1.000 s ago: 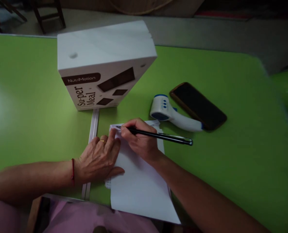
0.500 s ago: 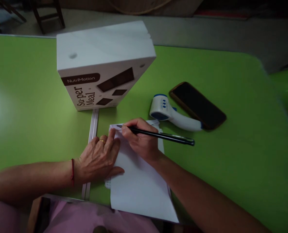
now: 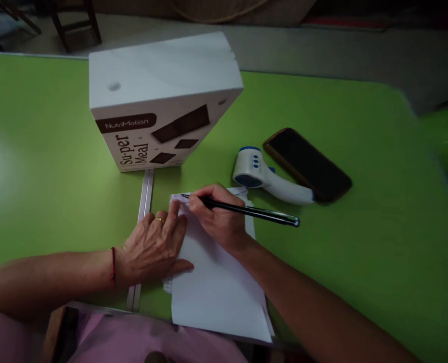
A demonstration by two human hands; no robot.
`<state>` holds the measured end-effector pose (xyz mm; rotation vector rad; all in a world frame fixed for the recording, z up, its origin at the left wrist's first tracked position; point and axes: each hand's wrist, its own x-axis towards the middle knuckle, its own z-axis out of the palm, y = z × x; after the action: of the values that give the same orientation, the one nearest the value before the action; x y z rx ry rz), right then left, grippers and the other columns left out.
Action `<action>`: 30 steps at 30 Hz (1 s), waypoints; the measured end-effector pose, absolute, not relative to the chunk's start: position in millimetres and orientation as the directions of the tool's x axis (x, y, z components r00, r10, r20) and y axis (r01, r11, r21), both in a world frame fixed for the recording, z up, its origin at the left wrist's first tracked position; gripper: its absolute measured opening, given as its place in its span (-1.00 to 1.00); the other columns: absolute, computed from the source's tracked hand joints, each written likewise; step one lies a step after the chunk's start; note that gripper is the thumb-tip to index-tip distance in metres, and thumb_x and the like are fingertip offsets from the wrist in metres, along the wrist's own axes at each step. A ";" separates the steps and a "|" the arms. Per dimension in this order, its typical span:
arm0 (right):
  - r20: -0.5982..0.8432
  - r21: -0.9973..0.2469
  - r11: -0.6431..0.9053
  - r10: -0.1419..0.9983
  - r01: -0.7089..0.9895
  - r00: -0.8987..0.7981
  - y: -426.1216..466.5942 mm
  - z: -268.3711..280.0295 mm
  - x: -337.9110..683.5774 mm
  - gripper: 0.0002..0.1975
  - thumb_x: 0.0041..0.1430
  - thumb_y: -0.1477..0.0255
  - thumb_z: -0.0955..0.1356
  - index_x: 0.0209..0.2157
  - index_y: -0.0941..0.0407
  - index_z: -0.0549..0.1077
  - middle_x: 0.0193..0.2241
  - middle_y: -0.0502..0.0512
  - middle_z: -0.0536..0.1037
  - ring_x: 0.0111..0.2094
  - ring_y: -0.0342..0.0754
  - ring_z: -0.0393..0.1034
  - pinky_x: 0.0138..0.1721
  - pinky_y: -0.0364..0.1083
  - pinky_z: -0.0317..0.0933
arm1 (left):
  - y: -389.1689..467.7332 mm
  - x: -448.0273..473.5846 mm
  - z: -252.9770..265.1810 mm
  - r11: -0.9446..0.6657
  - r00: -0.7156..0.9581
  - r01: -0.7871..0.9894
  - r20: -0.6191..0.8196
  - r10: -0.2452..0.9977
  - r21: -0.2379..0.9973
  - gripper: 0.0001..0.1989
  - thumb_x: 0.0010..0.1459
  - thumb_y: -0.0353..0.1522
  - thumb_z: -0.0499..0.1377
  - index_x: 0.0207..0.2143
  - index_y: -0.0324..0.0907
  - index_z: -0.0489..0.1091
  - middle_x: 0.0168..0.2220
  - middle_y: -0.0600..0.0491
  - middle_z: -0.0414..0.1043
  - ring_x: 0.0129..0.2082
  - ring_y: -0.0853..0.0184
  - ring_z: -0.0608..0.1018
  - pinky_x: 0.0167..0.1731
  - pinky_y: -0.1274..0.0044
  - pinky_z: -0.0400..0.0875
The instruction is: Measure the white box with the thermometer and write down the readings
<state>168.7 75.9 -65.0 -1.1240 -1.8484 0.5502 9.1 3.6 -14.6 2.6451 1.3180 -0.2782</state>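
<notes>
White paper sheets (image 3: pixel 216 297) lie in front of me, reaching over the table's near edge. My right hand (image 3: pixel 219 214) is closed around a black pen (image 3: pixel 261 214), whose tip meets the top left corner of the paper. What is written there is too small to read. My left hand (image 3: pixel 157 244) rests on the left side of the sheets, its index finger pressing near the pen tip and its thumb stretched out. That hand wears a ring, and a red string bracelet (image 3: pixel 113 267) circles the wrist.
Beyond my hands stands a white NutriMotion box (image 3: pixel 163 101). A white and blue infrared thermometer (image 3: pixel 271 179) lies right of the paper, beside a dark phone (image 3: pixel 309 164). A metal strip (image 3: pixel 144 196) crosses the green table (image 3: pixel 360 252). Stool legs (image 3: pixel 76 25) stand behind.
The pen's back end has shifted slightly left. The lower right corner of the top sheet has moved a little up and left. My left hand stays in place.
</notes>
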 end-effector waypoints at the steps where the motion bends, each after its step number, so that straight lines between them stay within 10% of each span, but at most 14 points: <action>1: 0.454 -0.725 0.492 0.868 0.482 -0.201 75.7 -65.3 168.6 -0.86 0.17 0.40 0.33 -0.48 0.08 0.41 -0.64 -0.08 0.49 -0.62 -0.17 0.34 -0.54 -0.17 0.26 | 3.5 9.1 -14.5 -0.594 0.591 0.802 -0.244 0.769 0.068 -0.08 0.24 0.14 0.13 0.25 -0.54 0.17 0.29 -0.58 0.15 0.01 -0.02 0.51 -0.08 0.29 0.44; 30: 0.429 -0.761 0.459 0.886 0.459 -0.175 75.5 -63.9 169.3 -0.86 0.14 0.39 0.34 -0.49 0.08 0.42 -0.63 -0.06 0.49 -0.61 -0.16 0.33 -0.54 -0.16 0.26 | 3.5 8.0 -16.0 -0.594 0.591 0.801 -0.242 0.770 0.067 -0.08 0.24 0.14 0.13 0.25 -0.52 0.17 0.30 -0.56 0.14 0.01 -0.02 0.51 -0.10 0.29 0.45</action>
<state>169.3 75.5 -63.9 -1.1442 -1.8033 0.5930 8.0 3.5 -16.0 2.6485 1.3196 -0.2805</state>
